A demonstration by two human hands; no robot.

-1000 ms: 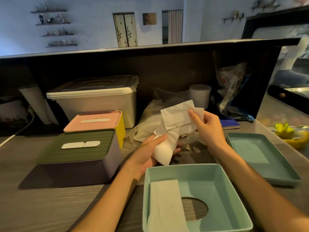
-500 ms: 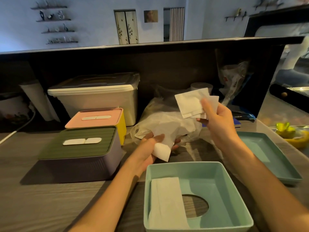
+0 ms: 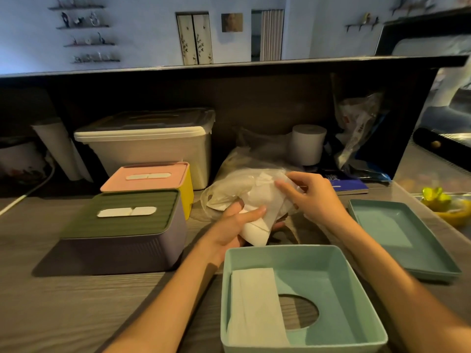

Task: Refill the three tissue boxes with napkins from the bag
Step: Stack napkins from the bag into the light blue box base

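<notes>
Left hand point(image 3: 237, 222) gripping folded napkins point(image 3: 257, 225) just behind teal box point(image 3: 356, 289). Right hand point(image 3: 311, 194) pinching bag point(image 3: 237, 184) at its mouth, farther behind teal box. One napkin point(image 3: 254, 307) lying inside teal box, left side. Green-lidded box point(image 3: 122, 225) and pink-lidded box point(image 3: 150, 177) left of teal box, closed. Lid point(image 3: 397, 238) right of teal box.

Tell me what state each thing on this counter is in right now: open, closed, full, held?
Teal tissue box: open, partly filled with napkins.
Teal lid: off, lying beside the box.
Green-lidded box: closed.
Pink-lidded box: closed.
Napkin bag: open.
Left hand: grips folded napkins.
Right hand: pinches napkins at the bag.
White storage bin: lid on.
</notes>
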